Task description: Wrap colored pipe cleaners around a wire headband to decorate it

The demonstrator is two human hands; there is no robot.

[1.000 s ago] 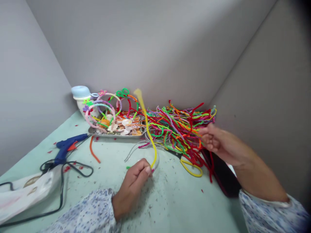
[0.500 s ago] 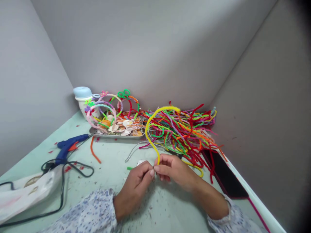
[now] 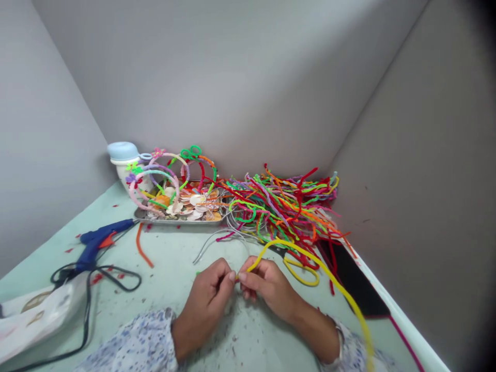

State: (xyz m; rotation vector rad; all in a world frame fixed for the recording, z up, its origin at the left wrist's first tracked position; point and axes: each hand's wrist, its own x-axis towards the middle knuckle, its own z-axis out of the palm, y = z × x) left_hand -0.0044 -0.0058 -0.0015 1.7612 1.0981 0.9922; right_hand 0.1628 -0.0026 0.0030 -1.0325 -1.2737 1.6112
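A long yellow pipe cleaner (image 3: 343, 289) runs out of my right hand (image 3: 267, 284), which pinches it between thumb and fingers near one end. From there it arches up and bends down to the right over my forearm. My left hand (image 3: 211, 289) is closed, its thumb and forefinger meeting my right fingertips on a short yellow bit of that end. A tiny reddish spot shows between the fingertips; what it is I cannot make out. Both hands are just above the table (image 3: 186, 284).
Behind my hands lie a heap of coloured pipe cleaners (image 3: 287, 201) and yellow-handled scissors (image 3: 306, 279). A metal tray (image 3: 182, 222) holds discs and decorated headbands (image 3: 155, 175), beside a blue-lidded bottle (image 3: 123, 151). A blue glue gun (image 3: 91, 248) with a dark cord lies left; a black pad (image 3: 360, 284) lies right.
The yellow pipe cleaner's free length has swung from standing upright and curling to the right to hanging over my right forearm. Both hands stay pinched together and appear slightly further left.
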